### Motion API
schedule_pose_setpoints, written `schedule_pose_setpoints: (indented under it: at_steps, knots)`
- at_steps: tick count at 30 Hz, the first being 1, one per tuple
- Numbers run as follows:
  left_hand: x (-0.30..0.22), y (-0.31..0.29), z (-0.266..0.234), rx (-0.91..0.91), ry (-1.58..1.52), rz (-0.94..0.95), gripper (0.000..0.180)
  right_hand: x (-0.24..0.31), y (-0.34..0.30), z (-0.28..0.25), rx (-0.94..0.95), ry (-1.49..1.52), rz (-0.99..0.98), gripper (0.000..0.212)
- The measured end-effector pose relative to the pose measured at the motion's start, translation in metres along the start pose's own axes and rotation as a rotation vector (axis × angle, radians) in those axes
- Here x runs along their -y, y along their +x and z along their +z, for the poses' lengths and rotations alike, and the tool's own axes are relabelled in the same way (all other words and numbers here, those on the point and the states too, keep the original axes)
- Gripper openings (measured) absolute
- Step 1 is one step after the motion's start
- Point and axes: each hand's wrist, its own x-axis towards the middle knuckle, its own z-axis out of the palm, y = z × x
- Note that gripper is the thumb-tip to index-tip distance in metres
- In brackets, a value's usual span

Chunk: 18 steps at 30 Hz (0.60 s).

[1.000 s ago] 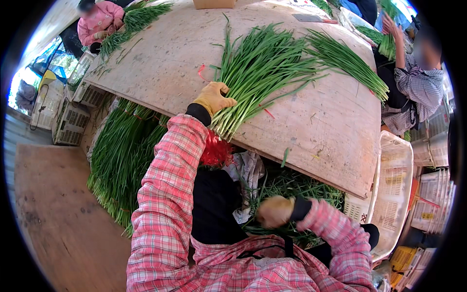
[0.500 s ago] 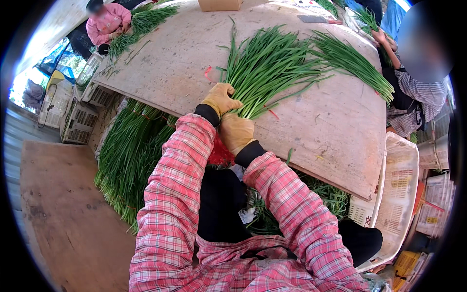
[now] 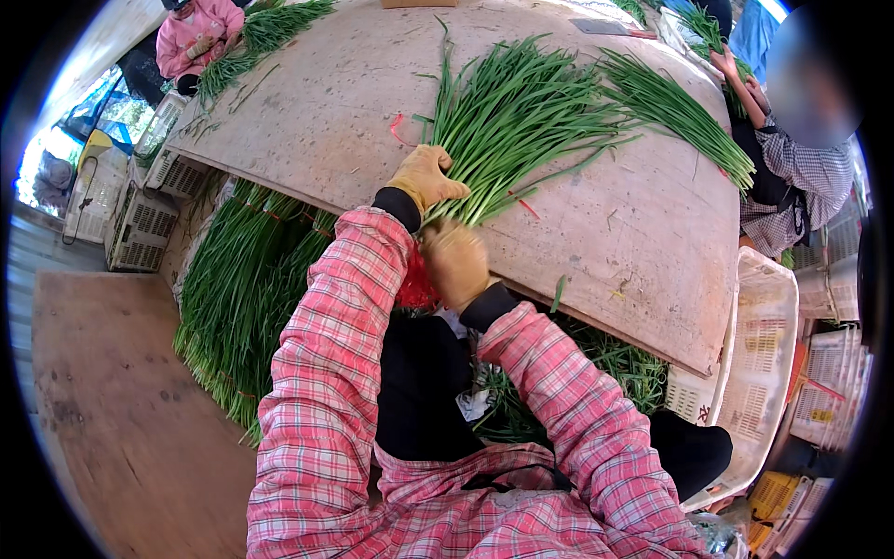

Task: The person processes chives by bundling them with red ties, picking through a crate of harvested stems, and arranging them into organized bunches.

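A: Where were your hands?

B: Your left hand [image 3: 426, 177], in a tan glove, sat at the centre of the frame with its fingers clamped round the stem end of the bunch of green chives [image 3: 521, 112]. Your right hand [image 3: 456, 261] was just below it, at the near edge of the bench [image 3: 307, 112]; its fingers were curled together, but on what I could not tell.

A: And the bunch itself?

B: It lay on the bench, fanning out toward the upper middle of the frame. A tuft of red ties [image 3: 416, 287] showed just beside your right hand.

A: Anything else around?

B: More chives were piled under the bench [image 3: 233, 298] at centre left, white crates [image 3: 759, 363] stood at the right, and other people worked at the upper left and upper right.
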Motion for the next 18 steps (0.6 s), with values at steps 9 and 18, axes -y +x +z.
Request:
schedule_pose_setpoints:
  at_steps: [9,18]
  knots:
    - [0.007,0.005,0.002,0.013,-0.022,0.074,0.054,-0.002,0.0,-0.069,0.15,-0.024,0.133,0.018]
    - [0.005,-0.001,0.006,-0.071,0.058,0.113,0.047,0.003,-0.016,-0.054,0.174,0.078,0.153,0.012]
